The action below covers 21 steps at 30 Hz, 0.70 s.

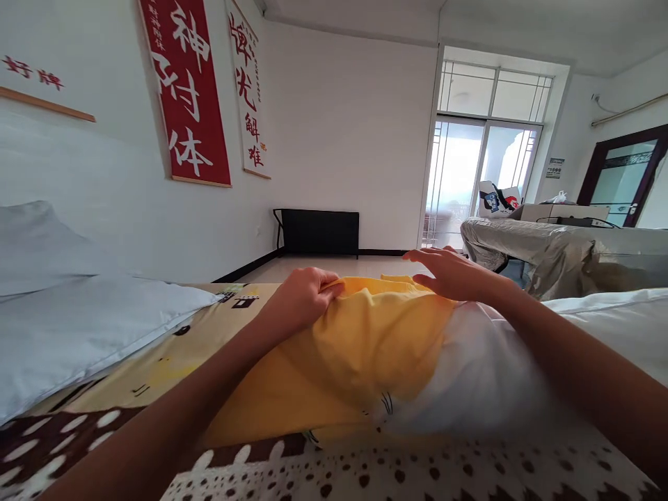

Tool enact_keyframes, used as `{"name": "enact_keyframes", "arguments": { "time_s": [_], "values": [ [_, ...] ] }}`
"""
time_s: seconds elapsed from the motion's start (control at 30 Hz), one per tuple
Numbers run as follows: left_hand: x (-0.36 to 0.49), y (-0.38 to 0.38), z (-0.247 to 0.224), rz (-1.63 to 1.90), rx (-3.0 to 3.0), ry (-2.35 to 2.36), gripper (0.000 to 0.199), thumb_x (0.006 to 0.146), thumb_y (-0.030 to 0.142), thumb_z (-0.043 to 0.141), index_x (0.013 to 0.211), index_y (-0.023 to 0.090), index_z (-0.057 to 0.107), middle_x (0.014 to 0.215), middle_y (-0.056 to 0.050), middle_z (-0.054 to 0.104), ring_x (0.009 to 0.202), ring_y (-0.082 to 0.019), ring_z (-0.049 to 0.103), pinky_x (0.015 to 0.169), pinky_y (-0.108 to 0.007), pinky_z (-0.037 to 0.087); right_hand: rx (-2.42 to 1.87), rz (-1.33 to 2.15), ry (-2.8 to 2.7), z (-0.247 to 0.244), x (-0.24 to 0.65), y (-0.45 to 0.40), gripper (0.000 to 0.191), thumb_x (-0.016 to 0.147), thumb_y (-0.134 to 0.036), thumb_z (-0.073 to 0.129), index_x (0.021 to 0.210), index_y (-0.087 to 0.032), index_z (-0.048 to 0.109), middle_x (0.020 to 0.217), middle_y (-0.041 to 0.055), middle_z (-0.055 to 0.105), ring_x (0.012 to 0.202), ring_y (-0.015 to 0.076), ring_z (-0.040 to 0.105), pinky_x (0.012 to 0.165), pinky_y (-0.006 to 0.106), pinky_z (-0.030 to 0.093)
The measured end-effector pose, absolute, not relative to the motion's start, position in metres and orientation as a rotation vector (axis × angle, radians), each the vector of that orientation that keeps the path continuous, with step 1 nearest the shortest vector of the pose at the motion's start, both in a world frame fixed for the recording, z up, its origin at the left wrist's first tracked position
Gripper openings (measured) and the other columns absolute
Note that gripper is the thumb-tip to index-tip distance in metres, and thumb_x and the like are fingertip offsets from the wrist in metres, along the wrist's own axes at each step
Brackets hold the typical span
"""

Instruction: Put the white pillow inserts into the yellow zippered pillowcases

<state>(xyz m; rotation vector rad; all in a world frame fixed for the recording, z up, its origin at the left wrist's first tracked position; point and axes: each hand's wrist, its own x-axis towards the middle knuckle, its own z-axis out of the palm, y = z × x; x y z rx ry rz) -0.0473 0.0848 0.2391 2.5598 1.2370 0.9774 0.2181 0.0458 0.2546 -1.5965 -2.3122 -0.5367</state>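
- The yellow cover [376, 334] lies on the bed right in front of the person, between and below the two forearms; the other places here are told from it.
- The white pillow [483, 376] sits at the right end of the yellow cover, partly wrapped by it, its bare part showing to the right; its near right side is blurred.
- The yellow cover and the white pillow together look longest from left to right, across the person's body, so the line where yellow meets white runs roughly away from the person.
- The left hand [303, 296] is at the far edge of the yellow cover, left of its middle, fingers curled and thumb pressed, pinching a fold of the cloth.
- The right hand [446, 273] is at the far right corner of the yellow cover, fingers stretched out and thumb apart, pinching nothing; whether its underside touches the cloth cannot be told.
- Of the two, the right hand is the nearer to the bare white pillow; the left hand is on the yellow side only.
- Left of the yellow cover lie a patterned sheet [161, 369] and, farther left, a second pillow [115, 320].
- On the near side of the yellow cover is a brown-and-white blanket [250, 473].
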Motion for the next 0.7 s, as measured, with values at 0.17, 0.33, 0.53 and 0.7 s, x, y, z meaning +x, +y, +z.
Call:
{"name": "enact_keyframes", "arguments": {
  "time_s": [0.17, 0.33, 0.53, 0.7],
  "values": [
    [-0.011, 0.067, 0.262, 1.216, 2.457, 1.100, 0.029, 0.083, 0.036, 0.047, 0.066, 0.016, 0.059, 0.055, 0.003, 0.048, 0.054, -0.010, 0.041, 0.051, -0.022, 0.028, -1.310, -0.455, -2.382, 0.237, 0.199, 0.070, 0.063, 0.082, -0.022, 0.053, 0.140, -0.024, 0.031, 0.141, 0.0133, 0.042, 0.128, 0.0279, 0.039, 0.100, 0.047, 0.030],
    [0.018, 0.060, 0.259, 1.246, 2.614, 0.670, 0.030, 0.087, 0.033, 0.044, 0.074, 0.016, 0.065, 0.068, 0.000, 0.062, 0.065, -0.011, 0.052, 0.060, -0.021, 0.037, -1.212, -0.225, -2.343, 0.235, 0.199, 0.080, 0.016, 0.074, -0.020, 0.045, 0.079, -0.016, 0.059, 0.081, 0.0031, 0.062, 0.080, 0.0191, 0.055, 0.078, 0.032, 0.038],
    [-0.015, 0.052, 0.258, 0.904, 2.825, 1.052, 0.061, 0.077, 0.054, 0.056, 0.131, 0.025, 0.048, 0.111, -0.007, 0.066, 0.096, -0.025, 0.062, 0.081, -0.033, 0.046, -1.355, -0.430, -1.889, 0.246, 0.233, 0.069, 0.013, 0.069, -0.019, 0.037, 0.056, -0.019, 0.040, 0.053, -0.0015, 0.044, 0.056, 0.0127, 0.040, 0.057, 0.025, 0.028],
    [-0.076, 0.063, 0.253, 0.554, 2.811, 1.296, 0.066, 0.072, 0.054, 0.062, 0.131, 0.028, 0.048, 0.117, -0.005, 0.064, 0.099, -0.028, 0.062, 0.079, -0.031, 0.047, -1.381, -0.780, -1.412, 0.256, 0.243, 0.047, 0.011, 0.070, -0.022, 0.039, 0.066, -0.021, 0.049, 0.054, -0.0002, 0.045, 0.053, 0.0145, 0.041, 0.058, 0.027, 0.030]
  ]
}}
